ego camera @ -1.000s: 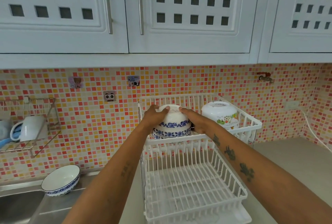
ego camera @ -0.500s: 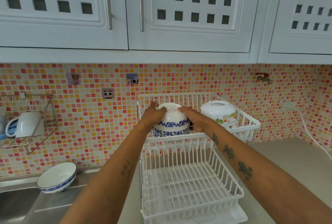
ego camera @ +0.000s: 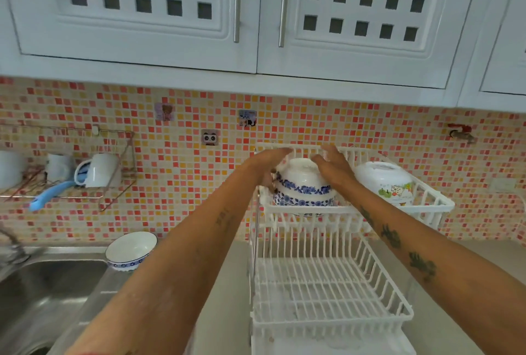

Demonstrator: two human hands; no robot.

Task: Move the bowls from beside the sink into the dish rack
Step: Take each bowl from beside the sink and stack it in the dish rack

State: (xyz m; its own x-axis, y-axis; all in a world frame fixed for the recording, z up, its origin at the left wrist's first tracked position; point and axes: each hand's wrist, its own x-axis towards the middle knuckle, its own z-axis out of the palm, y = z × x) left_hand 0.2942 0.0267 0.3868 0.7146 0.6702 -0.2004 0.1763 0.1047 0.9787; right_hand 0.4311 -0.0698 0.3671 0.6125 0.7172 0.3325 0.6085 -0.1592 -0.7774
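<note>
Pink and orange mosaic tile runs behind everything, under white cupboards. Far left, the steel sink (ego camera: 42, 295) has one blue-rimmed bowl (ego camera: 131, 250) sitting upright on its edge, not yet moved. Next comes my left hand (ego camera: 267, 165), fingers spread and loose against the left side of the stacked bowls (ego camera: 303, 186), which sit upside down on the top shelf of the white dish rack (ego camera: 327, 292). My right hand (ego camera: 333, 168) is open too, palm by the stack's right side; I cannot tell whether it touches. Neither hand is gripping. Just right of the stack, on the same shelf, sits a white bowl with a cartoon print (ego camera: 385, 181).

I judge the stack is being let go. To do it well I should check it sits flat on the wires, draw both hands off evenly without nudging it, and avoid bumping its neighbour.
</note>
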